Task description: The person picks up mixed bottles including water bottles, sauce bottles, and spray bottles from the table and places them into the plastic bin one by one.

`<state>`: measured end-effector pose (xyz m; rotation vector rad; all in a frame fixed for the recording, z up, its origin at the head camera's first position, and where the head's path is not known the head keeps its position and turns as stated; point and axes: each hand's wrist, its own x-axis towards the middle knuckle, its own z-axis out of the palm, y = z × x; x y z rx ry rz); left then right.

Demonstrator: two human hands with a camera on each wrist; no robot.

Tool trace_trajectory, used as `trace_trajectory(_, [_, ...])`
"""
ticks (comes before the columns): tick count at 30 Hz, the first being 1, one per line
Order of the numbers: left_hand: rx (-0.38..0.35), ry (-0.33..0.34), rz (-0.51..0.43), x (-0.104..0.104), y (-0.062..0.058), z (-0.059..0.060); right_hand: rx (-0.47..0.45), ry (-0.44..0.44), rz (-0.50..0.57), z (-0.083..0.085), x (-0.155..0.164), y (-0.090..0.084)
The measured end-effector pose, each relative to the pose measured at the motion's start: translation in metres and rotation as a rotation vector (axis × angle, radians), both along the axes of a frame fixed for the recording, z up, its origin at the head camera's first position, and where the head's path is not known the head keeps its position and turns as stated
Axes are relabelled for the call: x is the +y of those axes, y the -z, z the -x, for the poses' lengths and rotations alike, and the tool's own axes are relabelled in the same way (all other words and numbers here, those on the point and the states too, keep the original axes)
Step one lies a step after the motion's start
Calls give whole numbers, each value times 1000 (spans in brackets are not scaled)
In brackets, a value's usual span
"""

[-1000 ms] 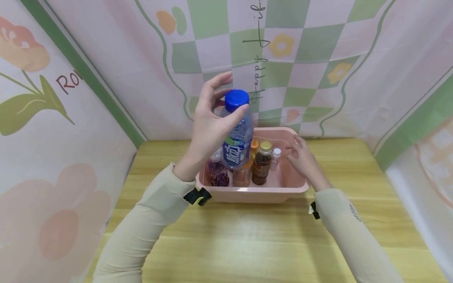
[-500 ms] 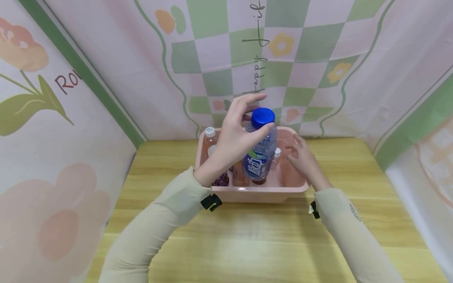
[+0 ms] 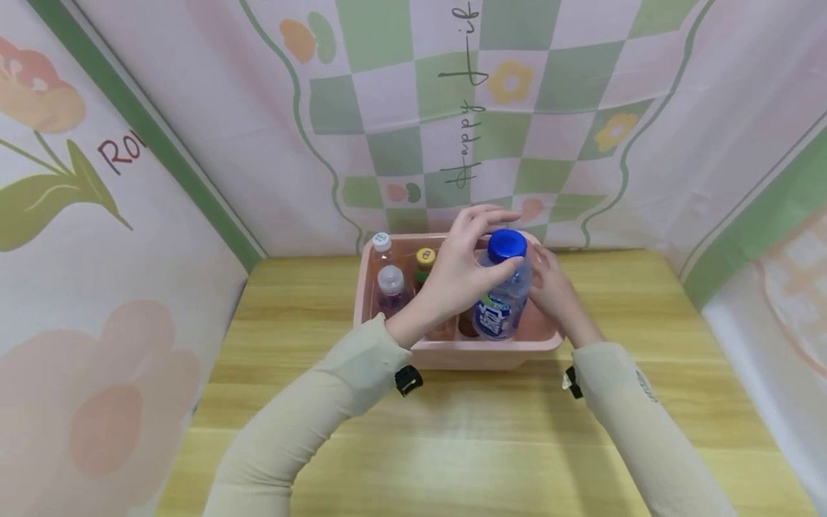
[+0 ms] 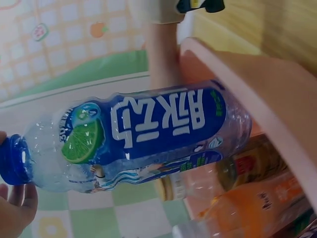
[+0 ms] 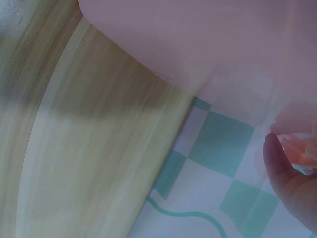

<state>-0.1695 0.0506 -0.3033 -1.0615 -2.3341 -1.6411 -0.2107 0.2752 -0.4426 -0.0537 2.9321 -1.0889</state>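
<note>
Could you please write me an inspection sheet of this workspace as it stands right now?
Surface: wooden table, bare around the bin.
Job's things: blue-capped bottle, upright, low in the right part of the pink bin.
Clutter: other bottles standing in the bin's left and middle parts.
Hands: left hand grips the blue-capped bottle near its top; right hand is at the bin's right end, fingers hidden behind the bottle.
Cables: nothing seen.
Surroundings: pink and green checked cloth backdrop.
</note>
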Motion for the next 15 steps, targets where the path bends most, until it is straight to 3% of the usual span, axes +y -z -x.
trace_trajectory(10, [-56,7,60,12,27,1,16,-17,-46,0,-2,-3])
trace_trajectory(15, [-47,-11,105,18,39,1,50,-24,-67,-2,-2,-3])
